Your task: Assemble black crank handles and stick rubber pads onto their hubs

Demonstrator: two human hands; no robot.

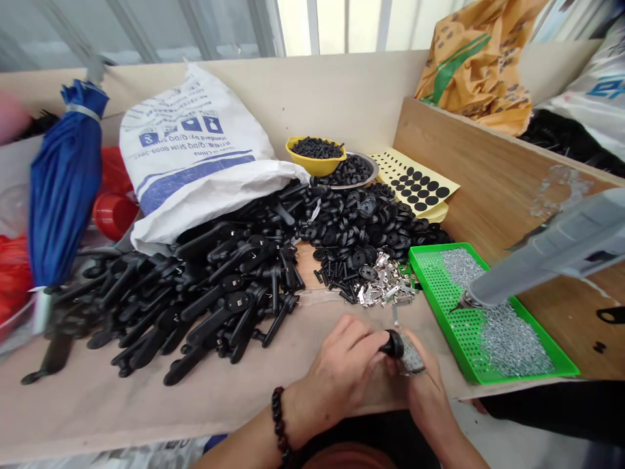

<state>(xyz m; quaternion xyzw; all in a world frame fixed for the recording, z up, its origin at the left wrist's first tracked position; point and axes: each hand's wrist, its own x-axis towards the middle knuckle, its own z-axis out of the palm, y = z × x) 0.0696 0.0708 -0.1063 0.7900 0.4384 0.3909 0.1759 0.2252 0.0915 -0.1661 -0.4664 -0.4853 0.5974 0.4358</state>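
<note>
Near the table's front edge, my left hand point(344, 358), with a dark bead bracelet at the wrist, is closed round a small black round plastic part point(393, 344). Close beside it, my right hand point(426, 374) is closed on a grey speckled piece point(413, 359) whose kind I cannot make out. The two held pieces meet or nearly meet between the hands. A thin metal strip point(395, 315) shows just above the fingers. Small metal plates point(388, 281) and black springs point(342, 277) lie beyond the hands.
To the right, a grey electric screwdriver point(537, 254) hangs over a green basket point(469, 355) of screws. Black handle-like parts point(209, 306) heap on the left, black round parts point(366, 221) behind. A white sack point(195, 143), yellow bowl point(317, 166), sticker sheet point(449, 187) and blue umbrella point(66, 182) stand around.
</note>
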